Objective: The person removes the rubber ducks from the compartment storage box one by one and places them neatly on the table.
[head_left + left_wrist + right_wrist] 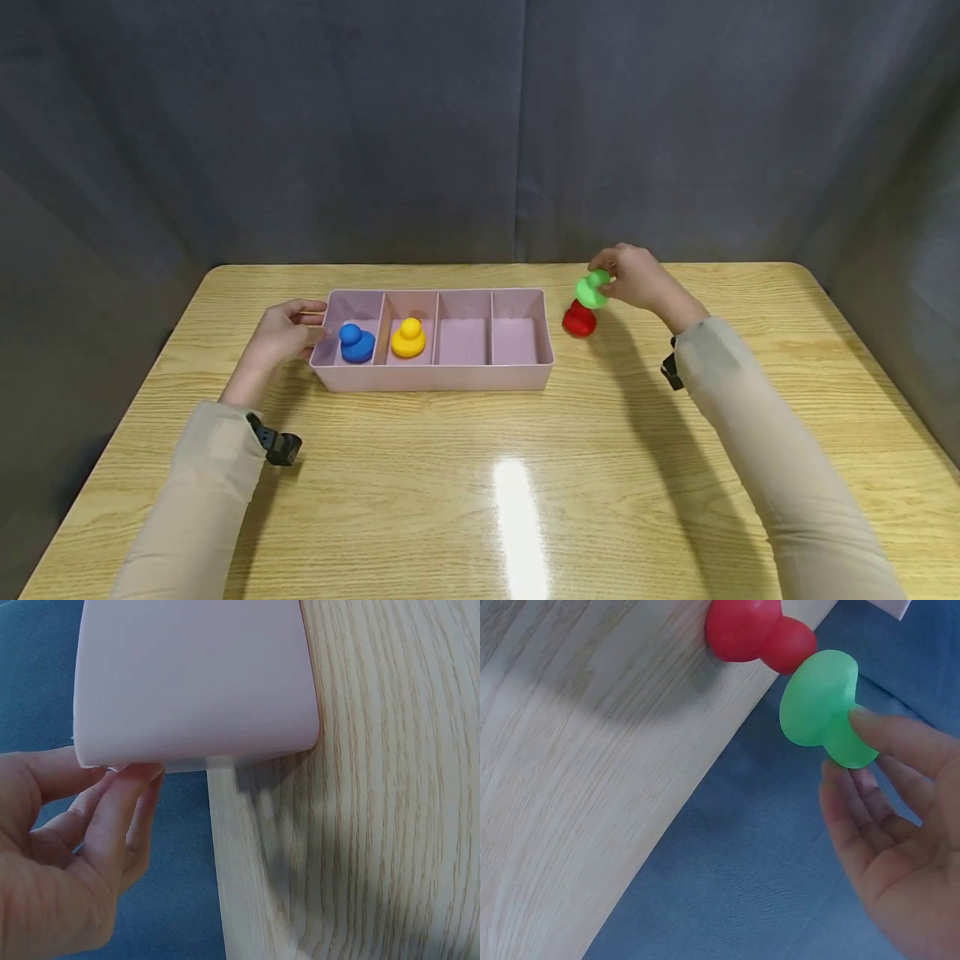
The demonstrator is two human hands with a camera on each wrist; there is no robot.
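Two toy ducks were already seated in the pink divided tray [431,377]: blue duck [356,342] in the leftmost compartment, yellow duck [408,337] in the next; the two right compartments were bare. The green duck [592,288] was pinched by the right hand [637,277], lifted clear of the bench [480,492] and held just above the red duck [579,320], which stood on the bench just right of the tray. In the right wrist view the fingers [900,742] were seen clamped on the green duck's narrow head end, broad base free. The left hand [281,333] was set against the tray's left end wall, fingers [124,817] lightly curled at its edge, bracing rather than gripping. Judgement: the pinch should be kept firm, the red duck cleared on the way over, and the tray kept braced.
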